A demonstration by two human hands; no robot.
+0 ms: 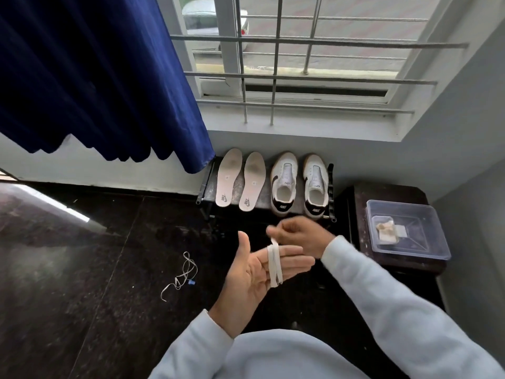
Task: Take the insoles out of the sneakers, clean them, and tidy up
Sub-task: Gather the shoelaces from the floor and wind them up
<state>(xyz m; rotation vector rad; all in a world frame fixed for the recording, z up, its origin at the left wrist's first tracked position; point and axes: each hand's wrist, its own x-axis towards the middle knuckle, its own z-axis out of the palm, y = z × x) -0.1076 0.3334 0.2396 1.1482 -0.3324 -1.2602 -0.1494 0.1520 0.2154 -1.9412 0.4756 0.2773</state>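
Above dark floor: left hand open, lace wrapped round fingers; right hand blurred, pinching lace end.

navy curtain, white sneakers, black floor

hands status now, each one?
Left hand: open, palm up, white shoelace wrapped around its fingers.
Right hand: closed, pinching the shoelace's end.

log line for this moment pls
left hand: open, lace wrapped round fingers | right hand: pinching lace end | insoles: out, beside sneakers | second lace: on floor
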